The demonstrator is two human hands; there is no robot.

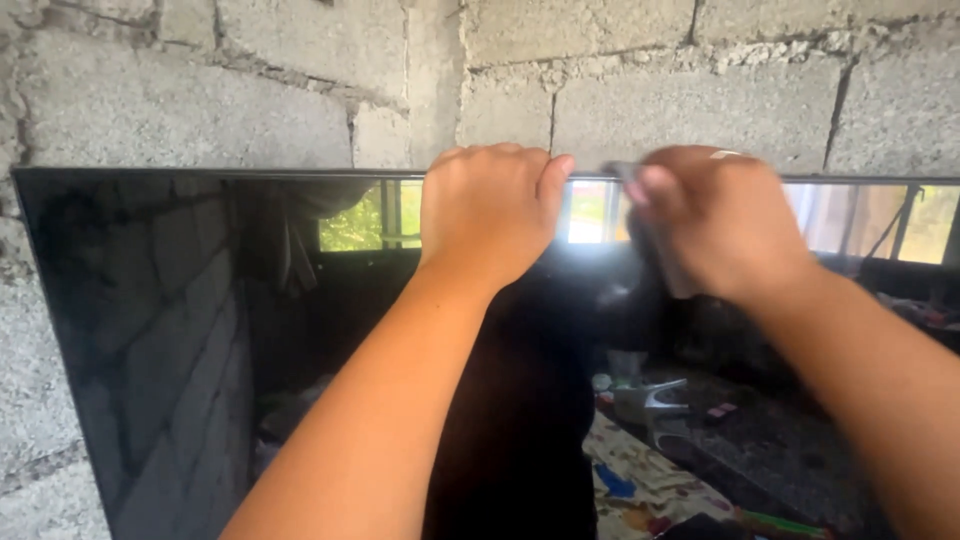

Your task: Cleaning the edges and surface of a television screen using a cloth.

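While standing against block wall (200, 110), flat dark screen (180, 330) is filling lower view, top edge running level just below mortar line. Left hand (490, 210) is curling closed over that top edge near middle. Right hand (715, 225), blurred, is pinching small grey object (640, 215) just beside; bare wall rising above.
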